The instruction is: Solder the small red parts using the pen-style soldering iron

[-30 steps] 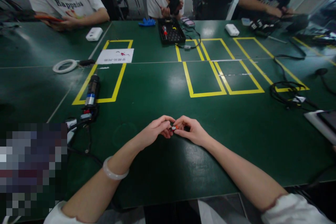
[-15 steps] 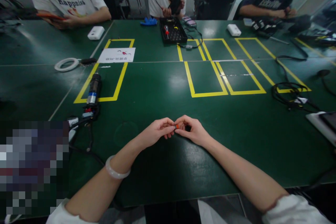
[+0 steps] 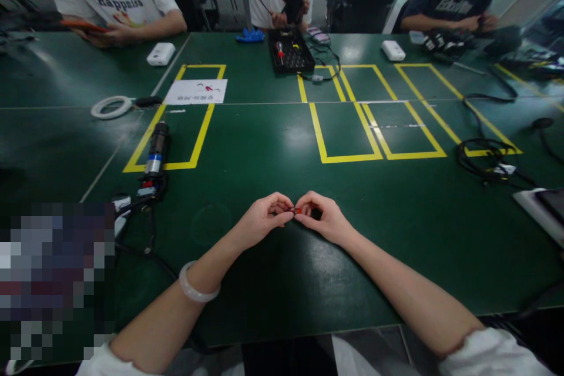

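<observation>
Above the near middle of the green table [image 3: 264, 282], my two hands meet fingertip to fingertip. A small orange-red piece with a dark end [image 3: 298, 210] sits between them, too small for me to name. My right hand [image 3: 324, 214] pinches its orange part between thumb and fingers. My left hand [image 3: 267, 216], also closed in a pinch, is at the dark end; its fingers hide part of it. A pale bangle [image 3: 196, 285] circles my left wrist.
Left of my hands lies a cylindrical metal device [image 3: 155, 150] with cables. Beyond are yellow tape outlines [image 3: 352, 158], a printed sheet [image 3: 196, 92] and a black tray [image 3: 291, 59] holding a screwdriver. Coiled black cable [image 3: 484, 161] lies right. Several people sit across the table.
My left fingers have shifted slightly around the small piece, and a little more of it shows between the fingertips. My right hand has hardly moved.
</observation>
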A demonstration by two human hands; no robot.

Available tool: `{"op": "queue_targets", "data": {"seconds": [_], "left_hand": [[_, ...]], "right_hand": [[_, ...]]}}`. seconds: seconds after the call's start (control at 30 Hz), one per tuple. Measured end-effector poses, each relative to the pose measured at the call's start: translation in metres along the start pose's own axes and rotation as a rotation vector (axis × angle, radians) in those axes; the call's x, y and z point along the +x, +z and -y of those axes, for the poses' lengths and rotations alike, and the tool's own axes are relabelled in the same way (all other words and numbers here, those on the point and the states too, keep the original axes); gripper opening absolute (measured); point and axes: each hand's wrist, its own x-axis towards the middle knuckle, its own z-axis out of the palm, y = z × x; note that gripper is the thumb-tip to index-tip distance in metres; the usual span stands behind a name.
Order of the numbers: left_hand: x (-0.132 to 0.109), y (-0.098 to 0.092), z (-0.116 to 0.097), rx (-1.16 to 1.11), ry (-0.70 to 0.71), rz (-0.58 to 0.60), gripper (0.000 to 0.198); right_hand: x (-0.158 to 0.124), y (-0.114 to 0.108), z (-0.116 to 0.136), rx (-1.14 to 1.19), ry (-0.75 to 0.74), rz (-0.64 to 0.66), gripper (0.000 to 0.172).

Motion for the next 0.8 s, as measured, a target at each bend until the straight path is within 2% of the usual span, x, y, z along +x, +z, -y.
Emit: {"op": "queue_targets", "data": {"seconds": [0.2,0.4,0.8], "left_hand": [[-0.0012,-0.0015,-0.0023,0.044,0.042,-0.045,0.028],[-0.0019,-0.0009,-0.0066,0.077,0.040,-0.052,0.027],[-0.0017,-0.0022,-0.0052,0.106,0.046,-0.033,0.031]], "right_hand": [[0.0005,-0.0020,0.0006,-0.105,-0.060,-0.021,0.021],[0.0000,-0.0032,0.0004,-0.203,-0.095,-0.012,0.014],[0.0003,-0.0033,0.0007,-0.203,-0.123,0.002,0.015]]}}
